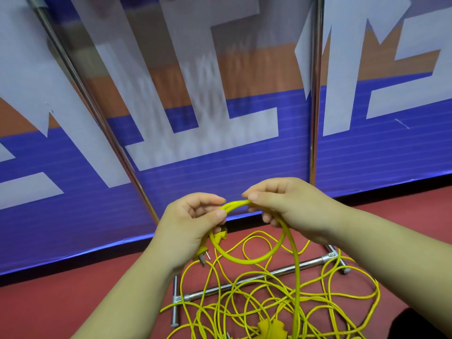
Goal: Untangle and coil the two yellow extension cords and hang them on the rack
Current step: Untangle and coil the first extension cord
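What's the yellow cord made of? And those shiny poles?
The yellow cord looks like smooth, slightly glossy plastic or rubber, since it bends into soft loops. The poles look like polished metal, maybe chrome or steel, since they shine and mirror the wall's colours.

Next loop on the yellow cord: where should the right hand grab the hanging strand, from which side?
Probably mid-run on the hanging strand, above the floor tangle, coming from the right with the right hand. There it hangs nearly straight and clear of other cords; lower down it crosses the tangle. The left hand pinches the coil by the plug.
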Tool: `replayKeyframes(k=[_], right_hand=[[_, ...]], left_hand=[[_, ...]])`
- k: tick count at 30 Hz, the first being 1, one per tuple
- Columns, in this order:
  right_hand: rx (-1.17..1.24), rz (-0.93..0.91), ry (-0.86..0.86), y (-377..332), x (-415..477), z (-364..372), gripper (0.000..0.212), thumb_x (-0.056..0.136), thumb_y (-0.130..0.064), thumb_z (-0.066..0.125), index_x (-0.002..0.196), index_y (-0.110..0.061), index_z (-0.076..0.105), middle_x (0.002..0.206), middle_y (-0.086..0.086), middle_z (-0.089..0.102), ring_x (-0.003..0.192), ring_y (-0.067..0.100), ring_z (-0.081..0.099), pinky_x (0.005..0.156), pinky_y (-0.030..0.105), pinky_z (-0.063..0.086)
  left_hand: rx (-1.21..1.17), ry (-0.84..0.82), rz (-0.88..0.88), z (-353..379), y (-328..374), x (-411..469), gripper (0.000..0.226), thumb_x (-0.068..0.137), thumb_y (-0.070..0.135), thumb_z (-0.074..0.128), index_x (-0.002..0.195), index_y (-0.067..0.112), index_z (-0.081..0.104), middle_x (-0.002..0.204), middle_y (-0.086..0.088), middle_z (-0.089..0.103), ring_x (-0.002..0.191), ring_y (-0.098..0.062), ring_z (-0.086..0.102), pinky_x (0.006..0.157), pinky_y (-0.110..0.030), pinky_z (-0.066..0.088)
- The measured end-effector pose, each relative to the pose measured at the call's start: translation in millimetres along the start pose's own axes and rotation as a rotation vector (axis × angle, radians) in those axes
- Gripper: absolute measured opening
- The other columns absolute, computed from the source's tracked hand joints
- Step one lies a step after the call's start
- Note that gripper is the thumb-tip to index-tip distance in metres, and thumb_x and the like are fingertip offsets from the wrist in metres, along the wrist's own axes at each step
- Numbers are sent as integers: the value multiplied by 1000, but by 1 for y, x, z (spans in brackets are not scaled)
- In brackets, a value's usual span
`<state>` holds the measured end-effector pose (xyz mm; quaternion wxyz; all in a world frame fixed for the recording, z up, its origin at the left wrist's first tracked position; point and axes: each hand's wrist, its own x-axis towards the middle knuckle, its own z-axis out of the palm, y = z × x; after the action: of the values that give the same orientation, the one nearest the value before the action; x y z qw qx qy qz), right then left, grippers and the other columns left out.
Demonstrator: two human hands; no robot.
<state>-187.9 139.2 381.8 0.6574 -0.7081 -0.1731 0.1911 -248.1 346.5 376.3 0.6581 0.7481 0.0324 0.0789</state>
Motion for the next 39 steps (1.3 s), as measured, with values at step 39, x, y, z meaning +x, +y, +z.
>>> replayKeyframes(k=[39], right_hand=[[-119, -148, 242, -1, 1, -11, 13, 98, -13, 62, 96, -21, 73, 96, 3, 71, 79, 18, 76, 76, 47, 63]], left_hand=[[-38, 119, -134, 1, -10, 6, 21, 89, -4, 68, 103, 11, 74, 95, -21, 74, 80, -31, 69, 71, -37, 61]])
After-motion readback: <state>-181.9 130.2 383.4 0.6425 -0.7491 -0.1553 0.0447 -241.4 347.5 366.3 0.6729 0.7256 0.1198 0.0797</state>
